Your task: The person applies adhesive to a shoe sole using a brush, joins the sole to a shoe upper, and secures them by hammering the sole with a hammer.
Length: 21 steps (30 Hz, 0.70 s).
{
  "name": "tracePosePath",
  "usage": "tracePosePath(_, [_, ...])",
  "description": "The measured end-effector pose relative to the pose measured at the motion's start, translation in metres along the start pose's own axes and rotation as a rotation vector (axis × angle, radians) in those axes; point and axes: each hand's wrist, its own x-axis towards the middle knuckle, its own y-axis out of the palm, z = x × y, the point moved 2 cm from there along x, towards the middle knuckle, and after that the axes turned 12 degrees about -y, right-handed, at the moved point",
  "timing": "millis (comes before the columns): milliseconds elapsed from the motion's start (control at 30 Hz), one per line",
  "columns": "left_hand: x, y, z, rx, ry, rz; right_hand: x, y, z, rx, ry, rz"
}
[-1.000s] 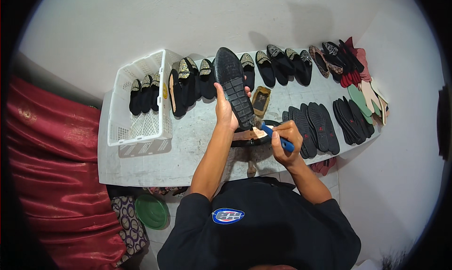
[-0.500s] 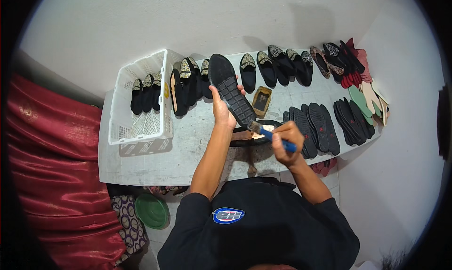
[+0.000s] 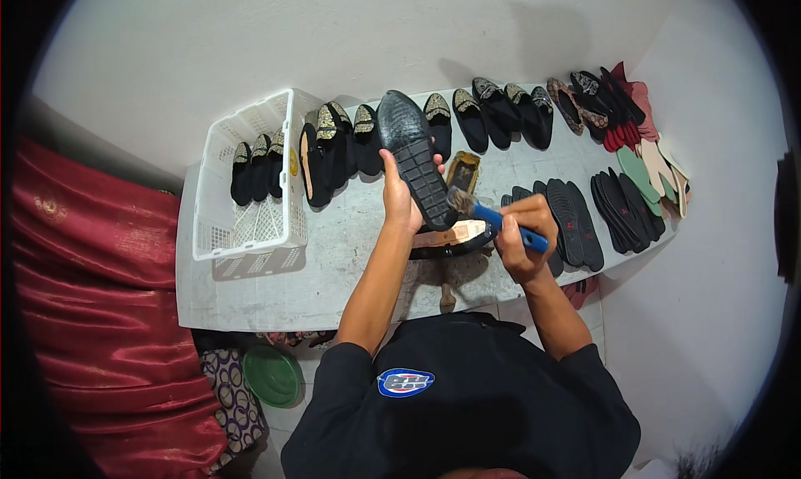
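Note:
My left hand [image 3: 402,204] grips a black shoe sole [image 3: 415,163] above the table, its wide end pointing away and its squared grid pattern facing up. In my right hand [image 3: 527,235] is a paintbrush [image 3: 487,216] with a blue handle. Its bristles are at the right edge of the sole's near end; whether they touch cannot be made out. Under the sole, at the table's near side, lies a black shoe [image 3: 455,244] with a pale inner surface, partly hidden. Just beyond the bristles stands a small yellowish tray [image 3: 451,184] with dark contents.
A white plastic basket [image 3: 248,251] holding shoes stands at the table's left. Black shoes with patterned uppers [image 3: 472,120] line the far edge. Stacked black soles [image 3: 574,224] lie on the right, near green and beige insole pieces [image 3: 638,174]. A red curtain [image 3: 100,295] hangs left.
The sole has tilted and shifted slightly right, and its far end now shines. My right hand has moved right, bringing the bristles from the sole's near tip to its right edge.

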Motion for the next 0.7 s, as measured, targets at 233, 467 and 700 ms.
tracePosePath(233, [-0.004, 0.009, 0.008, 0.110, 0.015, 0.021, -0.015, 0.014, -0.003, 0.061, 0.080, 0.046])
tracePosePath(467, [-0.007, 0.001, -0.007, 0.092, 0.049, -0.015, -0.027, 0.007, -0.022, 0.347, 0.465, -0.174])
tracePosePath(700, [-0.009, 0.000, 0.001, 0.084, 0.057, 0.000, -0.036, 0.016, -0.036, 0.396, 0.439, -0.174])
